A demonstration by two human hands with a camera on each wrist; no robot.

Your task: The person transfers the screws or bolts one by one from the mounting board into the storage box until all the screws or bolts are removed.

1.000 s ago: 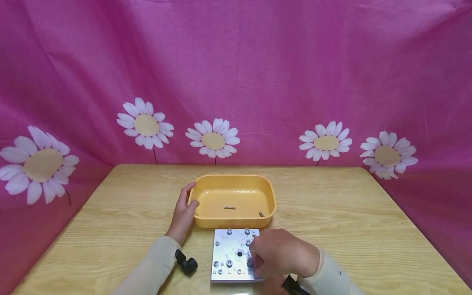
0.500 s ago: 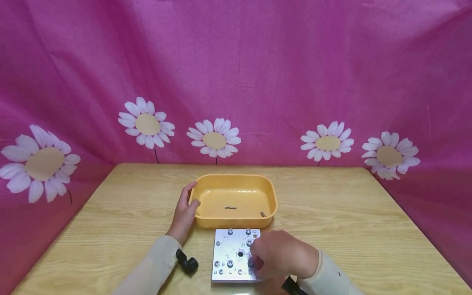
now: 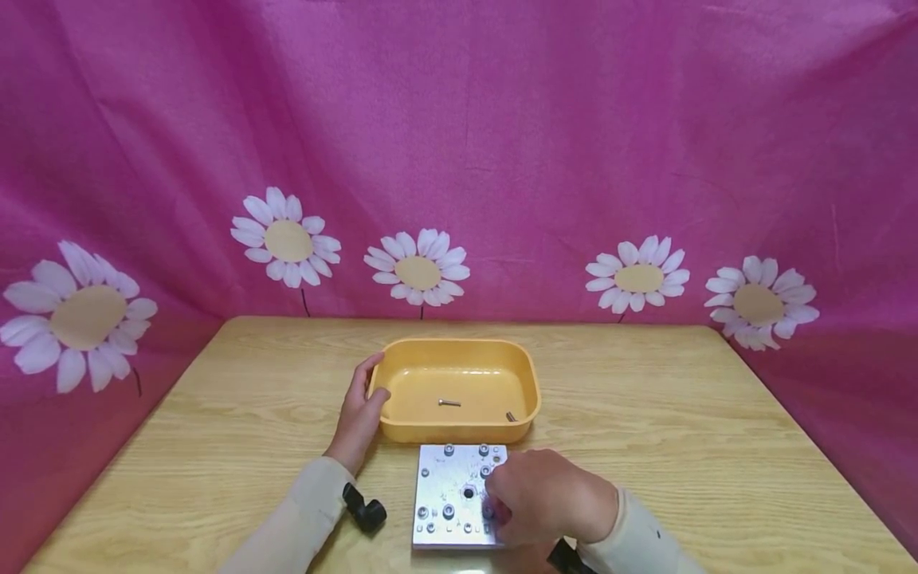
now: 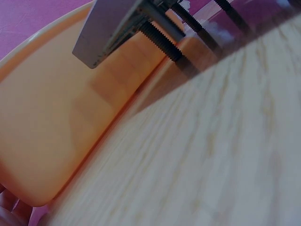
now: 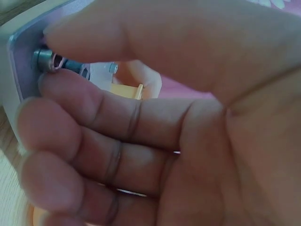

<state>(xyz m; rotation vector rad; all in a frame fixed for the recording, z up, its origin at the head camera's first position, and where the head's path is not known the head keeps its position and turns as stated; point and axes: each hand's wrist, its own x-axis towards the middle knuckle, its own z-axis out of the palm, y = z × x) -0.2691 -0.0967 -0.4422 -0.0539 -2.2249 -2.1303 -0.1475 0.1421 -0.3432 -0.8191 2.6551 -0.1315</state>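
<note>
My left hand (image 3: 358,414) grips the left rim of a yellow plastic tray (image 3: 459,434), thumb inside and fingers outside. Several socket head screws stand in a square metal plate (image 3: 445,478) in front of the tray. Over the plate's right edge is my right hand (image 3: 548,493), with thumb and index fingertip pinching the head of a socket head screw (image 5: 45,60) against the plate. From the left wrist, threaded shanks (image 4: 161,41) show beneath the raised plate, pointing down. In the head view my right hand hides the pinched screw.
Inside the tray lie a loose screw (image 3: 449,402) and a second small screw (image 3: 511,416) near its right front corner. Everything rests on a wood-grain table (image 3: 667,414), backed by a pink curtain (image 3: 502,159) with white flowers.
</note>
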